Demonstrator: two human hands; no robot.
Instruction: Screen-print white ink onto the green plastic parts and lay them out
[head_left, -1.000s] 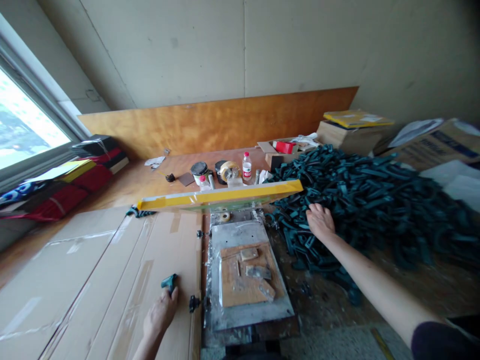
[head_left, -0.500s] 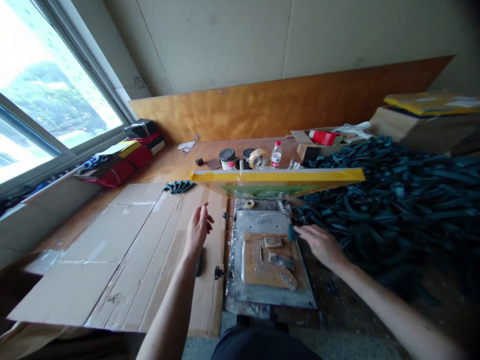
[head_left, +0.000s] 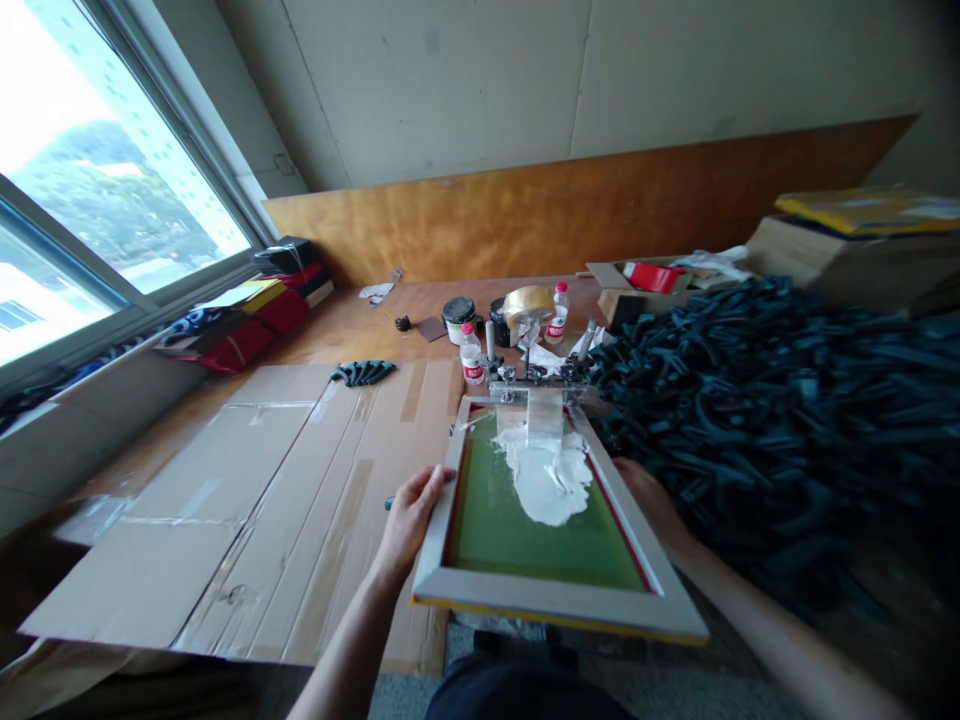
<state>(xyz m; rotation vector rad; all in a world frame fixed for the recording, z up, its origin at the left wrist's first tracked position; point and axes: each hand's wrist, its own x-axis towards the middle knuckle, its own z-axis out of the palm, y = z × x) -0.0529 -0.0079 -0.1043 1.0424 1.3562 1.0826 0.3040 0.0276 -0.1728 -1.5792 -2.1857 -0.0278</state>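
A silk-screen frame (head_left: 551, 588) with green mesh lies low over the printing base, sloping toward me. A patch of thick white ink (head_left: 551, 490) is spread on its mesh, below a clear squeegee-like plate (head_left: 545, 415). My left hand (head_left: 416, 510) is at the frame's left edge, fingers curled and thumb against the rim. My right hand (head_left: 649, 500) is at the right edge, its fingertips hidden by the frame, so I cannot make out what they hold. A small dark strip end (head_left: 388, 503) shows beside my left hand on the cardboard.
Flattened cardboard (head_left: 225, 500) covers the left of the table; a row of dark strips (head_left: 364, 373) lies on it. A big heap of dark teal strips (head_left: 787, 400) fills the right. Behind stand ink tubs (head_left: 457, 318), bottles (head_left: 472, 355) and a tape roll (head_left: 529, 303).
The raised screen frame has swung down toward me, covering the metal base and its wooden board. My left hand has moved to the frame's left edge; my right hand has shifted to its right edge.
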